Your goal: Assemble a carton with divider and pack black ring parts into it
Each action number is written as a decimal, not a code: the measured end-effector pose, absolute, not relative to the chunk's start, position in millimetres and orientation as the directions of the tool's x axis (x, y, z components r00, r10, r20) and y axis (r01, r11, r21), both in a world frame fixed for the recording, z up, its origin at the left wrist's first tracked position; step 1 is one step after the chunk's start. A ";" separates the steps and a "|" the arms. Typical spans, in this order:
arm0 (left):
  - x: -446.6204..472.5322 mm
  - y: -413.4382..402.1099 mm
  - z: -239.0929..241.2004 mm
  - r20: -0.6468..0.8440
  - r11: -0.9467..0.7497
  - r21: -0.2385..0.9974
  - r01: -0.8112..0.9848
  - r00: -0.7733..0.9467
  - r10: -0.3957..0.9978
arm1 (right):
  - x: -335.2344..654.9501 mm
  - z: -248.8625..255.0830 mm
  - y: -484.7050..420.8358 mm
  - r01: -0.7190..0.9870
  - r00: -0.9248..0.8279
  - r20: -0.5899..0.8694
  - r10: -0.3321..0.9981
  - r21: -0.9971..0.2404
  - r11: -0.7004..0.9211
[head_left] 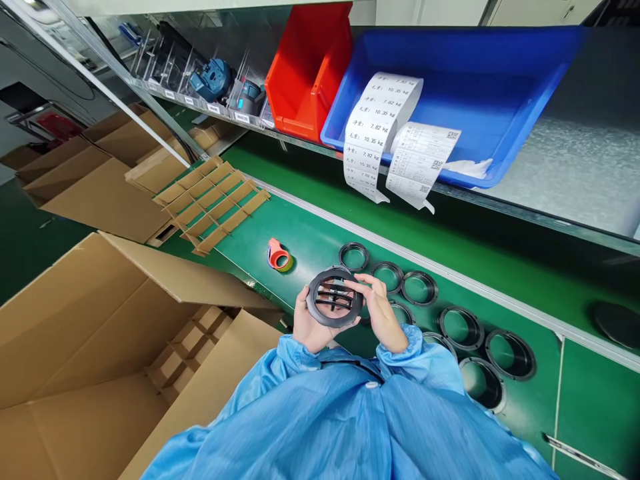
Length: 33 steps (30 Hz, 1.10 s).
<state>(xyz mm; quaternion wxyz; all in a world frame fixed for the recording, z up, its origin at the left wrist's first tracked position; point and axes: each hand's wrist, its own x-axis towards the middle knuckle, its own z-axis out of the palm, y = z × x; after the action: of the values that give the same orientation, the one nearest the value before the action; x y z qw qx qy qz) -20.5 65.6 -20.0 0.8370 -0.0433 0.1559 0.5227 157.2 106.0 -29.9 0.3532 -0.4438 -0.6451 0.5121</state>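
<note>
- The left hand (310, 321) cups the lower left of a black slatted ring (333, 301), with its fingers curled around the rim and gripping it
- The right hand (381, 315) holds the same ring from the right, its fingertips (357, 284) pressing on the upper rim; neither hand has let go
- The ring sits between both hands, tilted up toward the head camera, just above a green conveyor belt (310, 233)
- Eight black rings (419, 273) lie on the belt to the right of the hands, the nearest partly hidden by the right hand; none of them shows slats, so the ring in hand appears to be the only one that has them
- A dark round disc (617, 325) sits at the far right edge of the view
- An orange-red tape dispenser (275, 252) lies on the belt to the left of the rings, and a cardboard divider lattice (213, 203) lies flat beyond it
- An open cardboard carton (100, 333) stands left of the hands, with its flaps spread and cardboard dividers (190, 347) inside
- Above, a blue plastic bin (500, 67) holds printed weight labels (375, 127) that hang over its front edge, beside a red plastic bin (307, 73)
</note>
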 end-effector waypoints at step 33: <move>-93.0 61.8 -172.6 -0.412 0.180 0.662 0.728 0.152 0.898 | 71.0 -198.5 255.8 0.945 -0.326 -0.358 0.875 -0.164 0.285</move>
<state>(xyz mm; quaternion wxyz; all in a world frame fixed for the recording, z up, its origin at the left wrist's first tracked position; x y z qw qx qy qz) -93.0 61.8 -172.6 0.4202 0.6321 0.6431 0.1013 71.0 255.8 -198.5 -0.0995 -0.5720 -0.7953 0.1745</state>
